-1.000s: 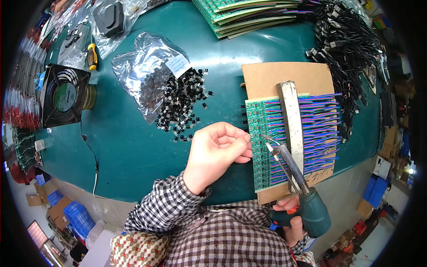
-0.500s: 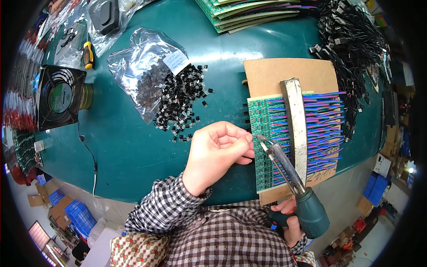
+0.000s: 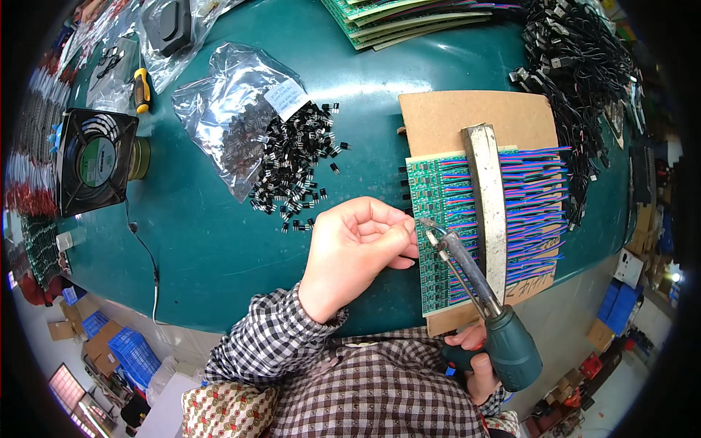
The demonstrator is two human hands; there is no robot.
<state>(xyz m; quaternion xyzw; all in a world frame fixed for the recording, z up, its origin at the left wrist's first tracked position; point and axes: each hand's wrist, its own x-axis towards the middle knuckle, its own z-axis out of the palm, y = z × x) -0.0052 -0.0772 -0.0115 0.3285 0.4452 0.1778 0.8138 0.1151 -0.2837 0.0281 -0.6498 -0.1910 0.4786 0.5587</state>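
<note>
My left hand is closed in a pinch at the left edge of the green circuit board panel. Whatever lies between its fingertips is hidden. My right hand grips the green handle of a soldering iron with a feed tube along its barrel. The iron's tip meets the board just right of my left fingertips. Small black parts stick out from the panel's left edge above that spot. Blue, red and black wires run off its right side. A worn metal bar lies across panel and wires.
Under the panel is a brown board. Loose black three-legged components spill from a clear bag. A fan and a yellow-black screwdriver are at left. Stacked green panels and black cables lie at the far side.
</note>
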